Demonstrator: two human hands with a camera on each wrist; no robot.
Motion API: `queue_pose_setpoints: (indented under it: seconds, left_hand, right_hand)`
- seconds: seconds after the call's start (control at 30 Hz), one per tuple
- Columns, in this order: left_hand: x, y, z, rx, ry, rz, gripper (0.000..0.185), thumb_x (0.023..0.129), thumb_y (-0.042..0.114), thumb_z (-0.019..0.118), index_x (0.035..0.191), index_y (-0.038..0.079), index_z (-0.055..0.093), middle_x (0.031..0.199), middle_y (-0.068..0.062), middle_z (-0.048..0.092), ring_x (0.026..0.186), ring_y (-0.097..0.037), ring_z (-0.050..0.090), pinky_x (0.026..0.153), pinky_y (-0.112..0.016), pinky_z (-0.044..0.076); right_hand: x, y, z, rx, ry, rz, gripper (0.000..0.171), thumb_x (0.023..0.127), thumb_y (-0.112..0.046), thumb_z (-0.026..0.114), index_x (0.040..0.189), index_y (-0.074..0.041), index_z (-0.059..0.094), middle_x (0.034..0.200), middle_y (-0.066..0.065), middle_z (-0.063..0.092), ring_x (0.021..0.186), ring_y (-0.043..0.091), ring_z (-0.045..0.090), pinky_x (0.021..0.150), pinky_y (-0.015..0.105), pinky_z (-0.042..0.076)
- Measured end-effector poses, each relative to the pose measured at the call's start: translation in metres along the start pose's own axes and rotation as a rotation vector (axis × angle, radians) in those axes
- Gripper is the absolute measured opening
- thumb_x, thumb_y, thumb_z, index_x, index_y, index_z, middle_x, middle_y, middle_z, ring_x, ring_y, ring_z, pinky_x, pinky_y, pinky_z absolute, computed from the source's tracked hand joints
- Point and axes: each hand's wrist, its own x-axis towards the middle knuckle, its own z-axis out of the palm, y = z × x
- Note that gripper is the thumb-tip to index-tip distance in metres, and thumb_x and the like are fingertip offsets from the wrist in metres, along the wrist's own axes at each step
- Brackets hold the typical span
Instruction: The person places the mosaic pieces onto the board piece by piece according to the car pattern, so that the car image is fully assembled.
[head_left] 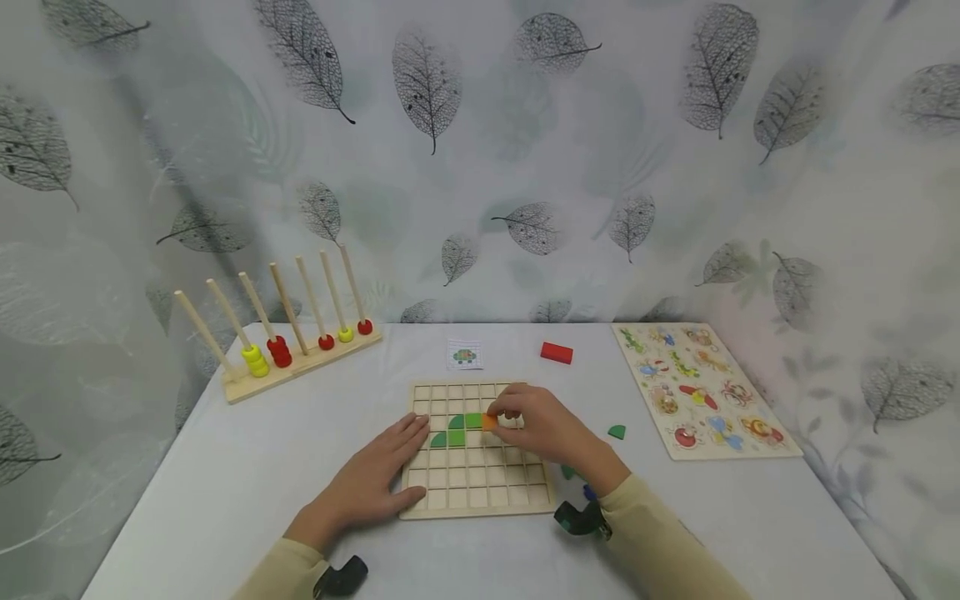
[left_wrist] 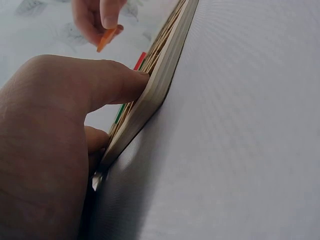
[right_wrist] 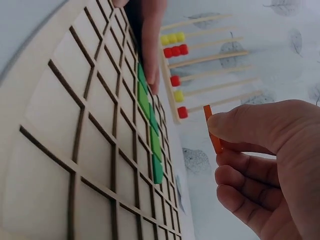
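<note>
My right hand (head_left: pixel 542 423) pinches an orange tile (right_wrist: pixel 213 129) between thumb and fingers, and in the right wrist view the tile is held up off the board. Below it lies a wooden grid board (head_left: pixel 480 498) with square cells. Green square tiles (head_left: pixel 457 438) and green quarter-round tiles (head_left: pixel 438 440) sit in cells of its upper left part. My left hand (head_left: pixel 378 471) rests along the board's left side, fingers extended. In the left wrist view its thumb (left_wrist: pixel 120 82) touches the board's edge.
A picture card (head_left: pixel 465 355) and a red block (head_left: pixel 557 352) lie behind the board. At the left stands a peg rack (head_left: pixel 303 362) with beads; at the right lies an insect puzzle board (head_left: pixel 701 392). A loose green piece (head_left: pixel 617 432) lies right of the grid, others partly under my right forearm.
</note>
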Motion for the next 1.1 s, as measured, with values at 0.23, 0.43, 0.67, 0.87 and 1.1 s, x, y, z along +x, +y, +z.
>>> queue_pose_setpoints:
  seconds: [0.23, 0.43, 0.67, 0.87, 1.1]
  left_hand:
    - [0.000, 0.001, -0.001, 0.003, -0.002, -0.002, 0.088, 0.100, 0.054, 0.065, 0.168, 0.005, 0.039, 0.176, -0.005, 0.032, 0.164, -0.028, 0.023, 0.126, -0.055, 0.033]
    - [0.001, 0.001, -0.003, -0.006, 0.008, 0.011, 0.088, 0.099, 0.051, 0.068, 0.167, 0.004, 0.040, 0.176, -0.008, 0.033, 0.163, -0.030, 0.024, 0.126, -0.056, 0.032]
    - [0.000, 0.002, -0.002, 0.005, 0.003, 0.005, 0.088, 0.099, 0.052, 0.067, 0.168, 0.004, 0.040, 0.176, -0.007, 0.033, 0.164, -0.029, 0.024, 0.126, -0.055, 0.033]
    - [0.000, 0.002, -0.002, 0.002, 0.007, -0.002, 0.087, 0.099, 0.052, 0.066, 0.168, 0.005, 0.040, 0.176, -0.006, 0.033, 0.164, -0.029, 0.024, 0.125, -0.056, 0.033]
    - [0.000, -0.001, 0.001, 0.008, 0.009, -0.002, 0.088, 0.100, 0.055, 0.064, 0.168, 0.006, 0.039, 0.177, -0.005, 0.032, 0.164, -0.027, 0.023, 0.125, -0.055, 0.033]
  right_hand:
    - [0.002, 0.002, 0.016, 0.001, -0.044, 0.049, 0.018, 0.095, -0.017, 0.085, 0.113, -0.014, 0.083, 0.104, -0.011, 0.071, 0.092, 0.012, 0.065, 0.081, 0.027, 0.058]
    - [0.003, 0.000, 0.023, -0.023, -0.051, 0.035, 0.015, 0.095, -0.016, 0.084, 0.109, -0.016, 0.083, 0.104, -0.010, 0.070, 0.095, 0.009, 0.062, 0.084, 0.031, 0.058]
    - [0.004, 0.004, 0.033, -0.074, -0.050, 0.014, 0.014, 0.094, -0.017, 0.086, 0.107, -0.015, 0.083, 0.102, -0.008, 0.070, 0.092, 0.009, 0.063, 0.082, 0.028, 0.057]
    - [0.005, 0.006, 0.037, -0.084, -0.059, 0.017, 0.013, 0.095, -0.017, 0.086, 0.108, -0.015, 0.083, 0.102, -0.007, 0.071, 0.093, 0.010, 0.063, 0.083, 0.028, 0.058]
    - [0.006, 0.009, 0.043, -0.080, -0.069, 0.003, 0.015, 0.096, -0.017, 0.084, 0.110, -0.014, 0.083, 0.103, -0.008, 0.069, 0.093, 0.008, 0.061, 0.082, 0.027, 0.057]
